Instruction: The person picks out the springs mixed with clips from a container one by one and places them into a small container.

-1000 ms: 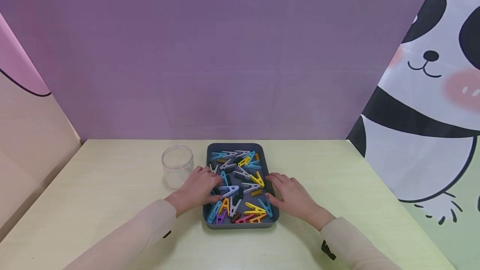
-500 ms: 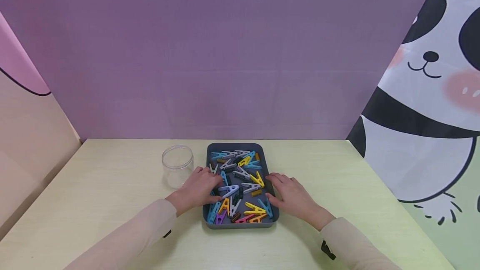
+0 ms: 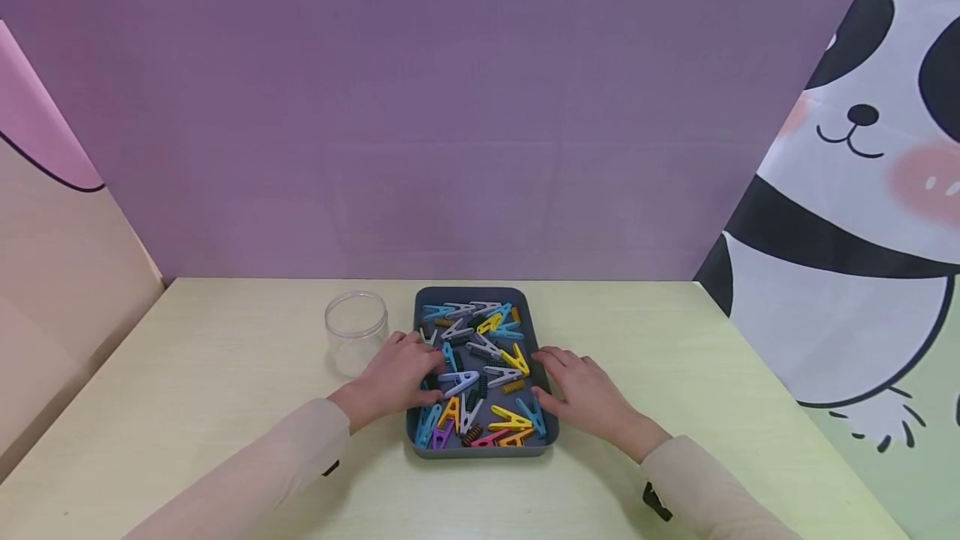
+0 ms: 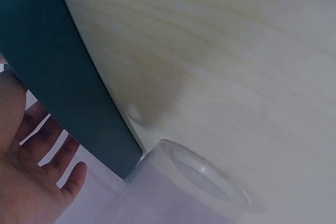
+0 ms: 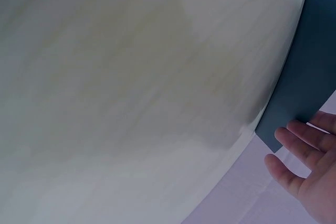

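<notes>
A dark grey tray (image 3: 474, 293) sits mid-table, filled with several coloured clothespins (image 3: 487, 357) and small springs. My left hand (image 3: 401, 373) rests on the tray's left rim with straight, relaxed fingers (image 4: 50, 163). My right hand (image 3: 581, 390) rests on the right rim the same way, fingers (image 5: 304, 140) extended. Neither hand holds anything. In the wrist views the tray's outer wall (image 4: 58, 87) (image 5: 304, 87) shows beside each palm.
An empty clear plastic jar (image 3: 356, 332) (image 4: 178, 182) stands just left of the tray, close to my left hand. The pale wood table (image 3: 225, 373) is bounded by a purple back wall, a slanted panel at left and a panda panel at right.
</notes>
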### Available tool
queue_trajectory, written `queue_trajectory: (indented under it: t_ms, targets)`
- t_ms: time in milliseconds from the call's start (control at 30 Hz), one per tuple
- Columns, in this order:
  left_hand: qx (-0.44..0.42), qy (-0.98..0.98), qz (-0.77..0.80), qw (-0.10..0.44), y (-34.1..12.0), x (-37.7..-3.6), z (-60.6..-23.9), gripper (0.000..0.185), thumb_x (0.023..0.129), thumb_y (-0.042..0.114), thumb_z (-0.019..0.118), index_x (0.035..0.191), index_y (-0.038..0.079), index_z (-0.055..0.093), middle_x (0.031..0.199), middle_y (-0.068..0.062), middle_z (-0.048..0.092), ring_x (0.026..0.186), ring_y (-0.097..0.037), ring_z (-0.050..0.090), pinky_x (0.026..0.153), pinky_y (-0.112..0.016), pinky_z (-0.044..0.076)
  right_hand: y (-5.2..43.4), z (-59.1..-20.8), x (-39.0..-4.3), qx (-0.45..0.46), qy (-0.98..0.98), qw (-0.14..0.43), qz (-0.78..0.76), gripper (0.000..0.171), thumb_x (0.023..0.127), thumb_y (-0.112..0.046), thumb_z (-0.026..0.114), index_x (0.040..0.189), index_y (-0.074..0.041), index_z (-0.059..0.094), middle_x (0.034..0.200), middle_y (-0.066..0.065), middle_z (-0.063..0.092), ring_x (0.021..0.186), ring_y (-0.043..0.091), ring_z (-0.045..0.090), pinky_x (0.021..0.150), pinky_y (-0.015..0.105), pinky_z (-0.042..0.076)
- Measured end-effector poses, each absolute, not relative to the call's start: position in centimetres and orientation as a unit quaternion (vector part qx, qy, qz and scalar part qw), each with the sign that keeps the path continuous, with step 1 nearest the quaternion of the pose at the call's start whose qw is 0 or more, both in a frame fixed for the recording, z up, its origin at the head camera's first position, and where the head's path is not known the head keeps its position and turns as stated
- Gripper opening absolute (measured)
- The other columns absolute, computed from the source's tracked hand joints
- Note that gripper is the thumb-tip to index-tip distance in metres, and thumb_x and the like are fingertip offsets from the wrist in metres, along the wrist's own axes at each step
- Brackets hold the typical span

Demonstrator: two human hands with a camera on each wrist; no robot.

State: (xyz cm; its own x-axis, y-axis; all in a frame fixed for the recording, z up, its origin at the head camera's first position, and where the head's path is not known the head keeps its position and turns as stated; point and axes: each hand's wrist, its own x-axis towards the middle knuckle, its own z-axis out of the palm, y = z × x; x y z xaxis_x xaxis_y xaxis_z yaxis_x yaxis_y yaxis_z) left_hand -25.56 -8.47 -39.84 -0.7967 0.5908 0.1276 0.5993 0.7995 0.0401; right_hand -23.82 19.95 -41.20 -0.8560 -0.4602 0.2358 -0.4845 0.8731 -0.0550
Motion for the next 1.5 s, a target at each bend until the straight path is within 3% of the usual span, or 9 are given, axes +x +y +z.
queue_trajectory:
  t_ms: [567,1067,1500]
  targets:
    - [-0.335,-0.929,-0.093,0.128,-9.9,-25.6,-37.0,0.022,0.075,0.037,0.072,0.089,0.021,0.068,0.094,0.005,0.067,0.092,-0.018,0.05,0.085,-0.038,0.038,20.1,-41.3,-23.9,0.259,-0.957,0.126,0.035,0.05,0.081,-0.039,0.063,0.119,-0.008,0.055,0.122,0.01,0.057,0.111,0.025,0.054,0.087,0.044,0.046]
    - [-0.282,-0.942,-0.094,0.156,-12.9,-26.2,-34.5,0.027,0.075,0.036,0.072,0.095,0.019,0.067,0.095,0.005,0.067,0.097,-0.018,0.051,0.092,-0.042,0.039,20.0,-41.2,-23.9,0.256,-0.958,0.131,0.02,0.053,0.08,-0.043,0.064,0.118,-0.008,0.056,0.12,0.009,0.058,0.11,0.024,0.055,0.087,0.046,0.046]
    - [-0.242,-0.946,-0.124,0.176,-16.6,-27.1,-33.4,0.032,0.073,0.034,0.074,0.097,0.013,0.067,0.096,-0.001,0.066,0.105,-0.026,0.05,0.09,-0.046,0.036,19.8,-41.1,-23.9,0.253,-0.959,0.129,0.02,0.053,0.079,-0.043,0.064,0.118,-0.008,0.056,0.121,0.009,0.058,0.11,0.025,0.055,0.087,0.046,0.046]
